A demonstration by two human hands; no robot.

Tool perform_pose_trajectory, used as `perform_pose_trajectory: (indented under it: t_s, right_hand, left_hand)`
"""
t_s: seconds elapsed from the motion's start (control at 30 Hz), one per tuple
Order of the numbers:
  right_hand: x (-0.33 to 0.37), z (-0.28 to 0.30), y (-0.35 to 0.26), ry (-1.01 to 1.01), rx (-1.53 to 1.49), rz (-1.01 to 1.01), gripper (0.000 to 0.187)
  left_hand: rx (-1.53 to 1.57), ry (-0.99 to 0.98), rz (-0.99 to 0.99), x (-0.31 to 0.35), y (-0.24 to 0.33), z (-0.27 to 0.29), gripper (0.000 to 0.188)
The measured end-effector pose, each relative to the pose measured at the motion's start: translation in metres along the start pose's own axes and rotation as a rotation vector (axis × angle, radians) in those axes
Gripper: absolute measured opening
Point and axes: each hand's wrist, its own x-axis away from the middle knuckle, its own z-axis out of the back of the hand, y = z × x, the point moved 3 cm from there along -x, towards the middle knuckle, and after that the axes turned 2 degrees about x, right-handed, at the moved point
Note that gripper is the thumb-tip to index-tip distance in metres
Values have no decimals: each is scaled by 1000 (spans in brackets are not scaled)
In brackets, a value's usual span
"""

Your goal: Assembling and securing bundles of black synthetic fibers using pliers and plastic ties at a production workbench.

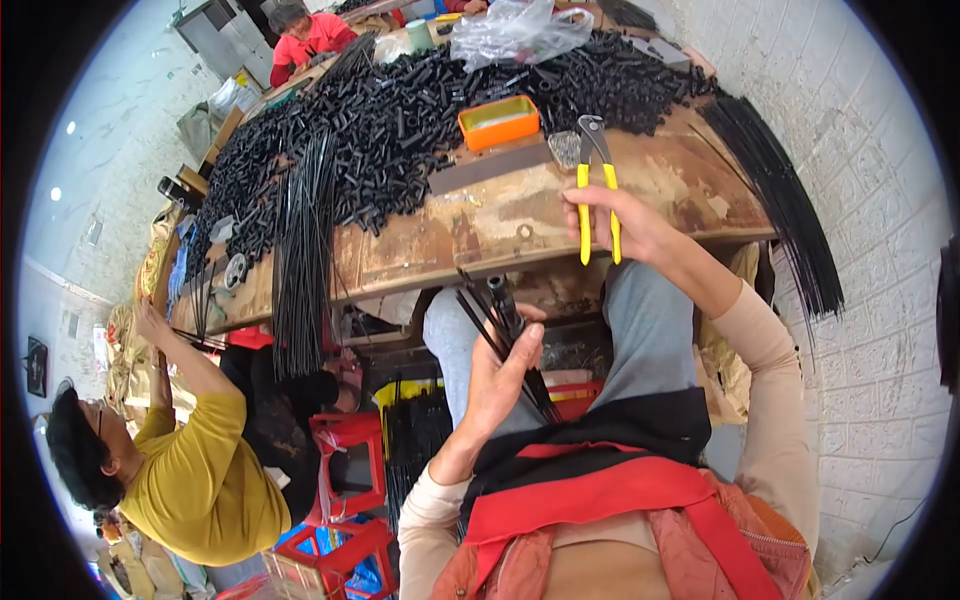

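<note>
My left hand (497, 388) is closed around a bunch of thin black rods (477, 318), held over my lap below the table edge. A short black tubular piece (500, 293) stands among the rods at the top of the bunch. In my right hand (632, 222), above the table's front edge, is a pair of pliers (594, 140) with yellow handles. The dark jaws point away from me, toward the back of the table. My fingers wrap the handles; how far the jaws are apart is hard to make out.
On the wooden table (400, 250) lies a heap of short black tubes (390, 130), with an orange tray (499, 123) at its near side. Bundles of black rods (303, 250) overhang the front edge. A co-worker in yellow (205, 470) sits left, near red stools (350, 470).
</note>
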Motion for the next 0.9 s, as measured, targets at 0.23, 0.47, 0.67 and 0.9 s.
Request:
perform_pose_trajectory:
  t_s: [0.23, 0.47, 0.67, 0.9]
  right_hand:
    - [66, -31, 43, 28, 110, 42, 15]
    - [85, -42, 56, 53, 5, 107, 16]
    - [107, -55, 62, 59, 31, 183, 19]
    - [113, -55, 66, 3, 242, 276, 17]
  left_hand:
    - [-22, 6, -12, -1, 2, -4, 20]
    - [-60, -16, -14, 5, 4, -9, 27]
    - [-39, -131, -108, 5, 2, -21, 56]
    - [-87, -217, -65, 3, -1, -29, 75]
